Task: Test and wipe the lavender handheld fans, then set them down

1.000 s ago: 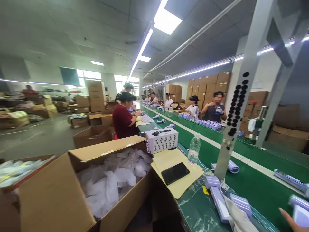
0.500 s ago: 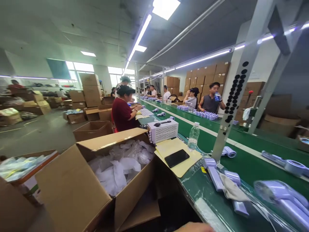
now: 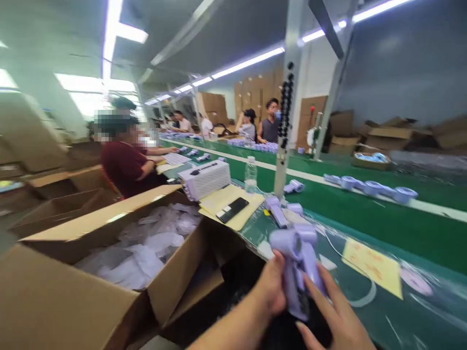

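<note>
A lavender handheld fan (image 3: 297,265) is upright at the lower centre, over the near edge of the green bench (image 3: 383,301). My left hand (image 3: 272,291) grips its handle from the left, thumb on the front. My right hand (image 3: 337,318) wraps the handle's lower part from the right, fingers curled around it. More lavender fans (image 3: 277,211) lie on the bench just behind.
An open cardboard box (image 3: 120,262) of clear plastic bags stands at my left. A white device (image 3: 206,179), a black phone (image 3: 232,210) on yellow sheets and a water bottle (image 3: 250,175) sit on the bench. A metal post (image 3: 286,104) rises behind. Other people work along the conveyor.
The view swung right and down. Both my hands have come into view, now holding a lavender fan in front of me; earlier only a fingertip or wrist edge showed.
</note>
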The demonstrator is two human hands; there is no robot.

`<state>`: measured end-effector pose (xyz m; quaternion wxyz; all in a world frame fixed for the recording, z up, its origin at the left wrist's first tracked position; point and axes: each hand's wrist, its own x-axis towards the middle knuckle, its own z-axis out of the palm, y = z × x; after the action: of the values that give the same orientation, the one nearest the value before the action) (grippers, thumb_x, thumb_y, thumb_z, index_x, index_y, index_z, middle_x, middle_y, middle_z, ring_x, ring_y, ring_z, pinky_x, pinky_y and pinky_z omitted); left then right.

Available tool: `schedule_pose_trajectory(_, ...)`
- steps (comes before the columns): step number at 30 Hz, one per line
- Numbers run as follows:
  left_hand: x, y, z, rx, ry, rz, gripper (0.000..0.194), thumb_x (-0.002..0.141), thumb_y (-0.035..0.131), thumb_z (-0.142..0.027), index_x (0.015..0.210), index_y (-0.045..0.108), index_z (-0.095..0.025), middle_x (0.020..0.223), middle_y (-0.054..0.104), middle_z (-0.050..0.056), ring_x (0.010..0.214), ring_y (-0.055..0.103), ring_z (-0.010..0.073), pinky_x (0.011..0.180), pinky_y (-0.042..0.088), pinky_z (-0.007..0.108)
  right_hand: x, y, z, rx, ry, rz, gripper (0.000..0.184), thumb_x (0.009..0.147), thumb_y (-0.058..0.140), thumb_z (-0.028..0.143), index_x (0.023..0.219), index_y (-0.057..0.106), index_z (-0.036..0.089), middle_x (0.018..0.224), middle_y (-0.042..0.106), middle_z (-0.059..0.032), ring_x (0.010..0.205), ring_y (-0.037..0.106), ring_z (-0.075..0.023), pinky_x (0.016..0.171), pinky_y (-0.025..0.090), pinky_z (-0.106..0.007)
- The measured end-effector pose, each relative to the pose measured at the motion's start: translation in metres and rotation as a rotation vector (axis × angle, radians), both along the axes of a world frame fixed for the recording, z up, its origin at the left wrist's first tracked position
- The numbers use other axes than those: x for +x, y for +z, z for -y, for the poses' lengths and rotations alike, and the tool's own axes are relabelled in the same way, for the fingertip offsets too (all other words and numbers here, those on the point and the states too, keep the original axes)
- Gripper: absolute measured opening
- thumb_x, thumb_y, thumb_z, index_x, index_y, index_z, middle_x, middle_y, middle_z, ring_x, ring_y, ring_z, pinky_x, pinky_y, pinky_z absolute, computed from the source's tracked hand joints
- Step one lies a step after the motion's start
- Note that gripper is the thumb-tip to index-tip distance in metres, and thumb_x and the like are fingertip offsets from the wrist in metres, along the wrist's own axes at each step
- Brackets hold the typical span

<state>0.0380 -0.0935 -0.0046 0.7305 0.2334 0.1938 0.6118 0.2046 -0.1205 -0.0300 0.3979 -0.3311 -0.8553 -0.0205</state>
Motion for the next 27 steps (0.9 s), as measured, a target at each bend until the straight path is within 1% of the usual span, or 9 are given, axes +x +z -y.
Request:
schedule_pose_trajectory(3,-0.027,0.003,0.000,-0.098,-0.047,-0.066,0.075,0.054,0.081,-0.077,0.094,0.077,-0.013,0.094,0.079,0.014,0.093,0.075,0.0330,0.097,0.056,0.046,-0.010,0.024,0.011,-0.151,0.087,-0.009,0.065,0.091,0.062,0.026,0.153,0.047,0.017,0.152,0.055,-0.0152,0.135,0.059,-0.0323,0.106,0.056,-0.044)
schedule_pose_trajectory(5,-0.039,0.002,-0.002,-0.100,-0.060,-0.105,0.071,0.058,0.079,-0.076,0.091,0.077,-0.014,0.101,0.080,0.014,0.090,0.076,0.0307,0.093,0.058,0.044,-0.006,0.034,0.004,-0.294,0.091,-0.019,0.052,0.092,0.058,0.025,0.144,0.056,0.017,0.134,0.070,-0.0127,0.123,0.067,-0.0279,0.103,0.057,-0.041)
schedule_pose_trajectory(8,-0.047,0.004,-0.001,-0.081,0.019,-0.136,0.068,0.062,0.075,-0.079,0.087,0.076,-0.015,0.111,0.079,0.014,0.091,0.076,0.0273,0.087,0.061,0.038,0.009,0.035,-0.020,-0.475,-0.167,-0.012,0.029,0.096,0.055,0.025,0.120,0.069,0.019,0.099,0.079,-0.0092,0.090,0.074,-0.0253,0.084,0.061,-0.039)
schedule_pose_trajectory(10,-0.046,0.009,-0.001,-0.051,0.119,-0.165,0.070,0.059,0.075,-0.081,0.083,0.075,-0.016,0.109,0.079,0.012,0.093,0.076,0.0274,0.085,0.061,0.035,0.015,0.029,-0.037,-0.513,-0.299,0.013,0.016,0.093,0.060,0.022,0.104,0.071,0.018,0.097,0.076,-0.0118,0.092,0.071,-0.0290,0.083,0.058,-0.042)
schedule_pose_trajectory(12,-0.042,0.015,-0.003,-0.021,0.213,-0.187,0.071,0.057,0.075,-0.083,0.080,0.075,-0.016,0.103,0.079,0.011,0.096,0.075,0.0292,0.086,0.061,0.036,0.011,0.024,-0.046,-0.520,-0.292,0.033,0.005,0.089,0.063,0.017,0.089,0.069,0.018,0.103,0.074,-0.0156,0.101,0.066,-0.0333,0.087,0.054,-0.046)
schedule_pose_trajectory(16,-0.034,0.029,-0.008,-0.011,0.183,-0.159,0.076,0.054,0.073,-0.088,0.084,0.074,-0.018,0.099,0.079,0.012,0.111,0.071,0.0370,0.095,0.058,0.046,-0.006,0.029,-0.032,-0.606,-0.182,0.001,0.014,0.097,0.056,0.020,0.086,0.064,0.020,0.079,0.071,-0.0077,0.076,0.065,-0.0244,0.071,0.050,-0.035)
schedule_pose_trajectory(19,-0.026,0.037,-0.012,0.017,0.162,-0.102,0.076,0.050,0.073,-0.090,0.076,0.070,-0.018,0.100,0.078,0.012,0.115,0.069,0.0388,0.098,0.056,0.049,-0.012,0.039,-0.012,-0.902,0.121,-0.148,0.022,0.103,0.053,0.035,0.090,0.067,0.023,0.057,0.060,0.0029,0.052,0.055,-0.0162,0.055,0.041,-0.028)
schedule_pose_trajectory(21,-0.019,0.040,-0.016,0.052,0.214,-0.072,0.073,0.052,0.073,-0.089,0.070,0.066,-0.018,0.104,0.077,0.011,0.115,0.069,0.0367,0.098,0.056,0.047,-0.014,0.042,-0.005,-1.045,0.257,-0.276,0.032,0.102,0.053,0.044,0.085,0.068,0.022,0.057,0.059,0.0027,0.052,0.053,-0.0151,0.055,0.038,-0.027)
schedule_pose_trajectory(27,-0.001,0.043,-0.021,0.116,0.186,0.006,0.070,0.059,0.069,-0.088,0.065,0.064,-0.018,0.114,0.075,0.009,0.111,0.070,0.0326,0.093,0.058,0.043,-0.027,0.041,0.001,-1.145,0.295,-0.545,0.052,0.095,0.055,0.067,0.080,0.065,0.018,0.051,0.051,0.0042,0.049,0.045,-0.0126,0.055,0.036,-0.027)
